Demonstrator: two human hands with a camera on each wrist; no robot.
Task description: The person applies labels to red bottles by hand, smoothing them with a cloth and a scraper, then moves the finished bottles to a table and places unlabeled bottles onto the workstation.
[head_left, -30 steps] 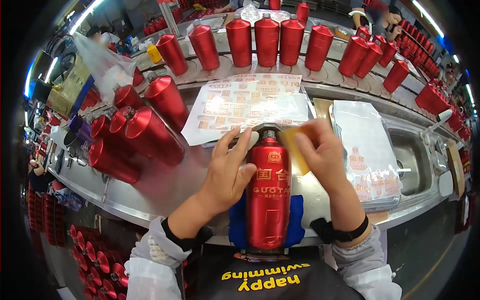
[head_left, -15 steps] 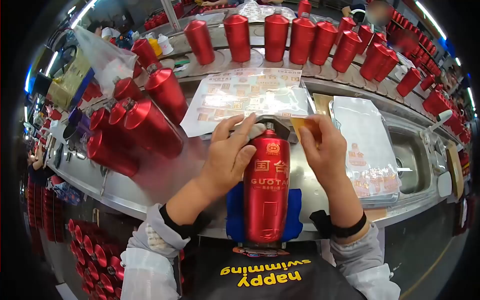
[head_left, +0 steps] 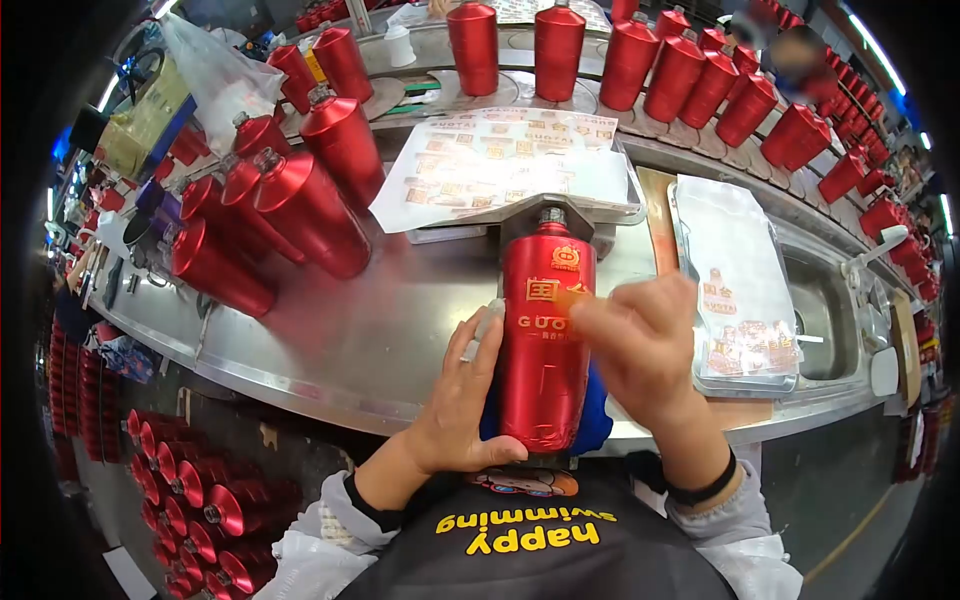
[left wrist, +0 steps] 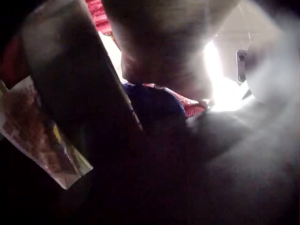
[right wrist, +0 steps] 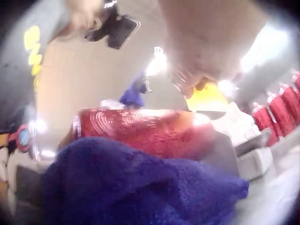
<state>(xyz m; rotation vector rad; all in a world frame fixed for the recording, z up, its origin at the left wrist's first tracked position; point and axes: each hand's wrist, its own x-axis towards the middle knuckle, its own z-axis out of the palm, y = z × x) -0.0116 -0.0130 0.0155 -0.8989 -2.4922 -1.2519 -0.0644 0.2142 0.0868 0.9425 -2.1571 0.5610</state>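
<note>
A red bottle (head_left: 545, 350) with gold lettering and a dark neck lies on its back on a blue cloth (head_left: 597, 410), its neck towards a grey metal holder. My left hand (head_left: 450, 400) lies along the bottle's left side, fingers extended and the thumb touching its lower end; a white covering (head_left: 487, 318) shows at a fingertip. Over the gold characters, my right hand (head_left: 645, 345) pinches a yellow scraper card (right wrist: 206, 98), blurred in the head view. The left wrist view is mostly dark.
Several red bottles (head_left: 310, 215) stand to the left on the metal table (head_left: 420, 340). A printed transfer sheet (head_left: 500, 165) lies behind the holder, and a tray (head_left: 735, 290) with more sheets is at right, beside a sink (head_left: 830, 350). A conveyor (head_left: 420, 105) carries red bottles at the back.
My left hand has moved from beside the neck down to the bottle's lower side. The right hand with the scraper card has come down and inward over the lettering. Conveyor bottles have shifted right.
</note>
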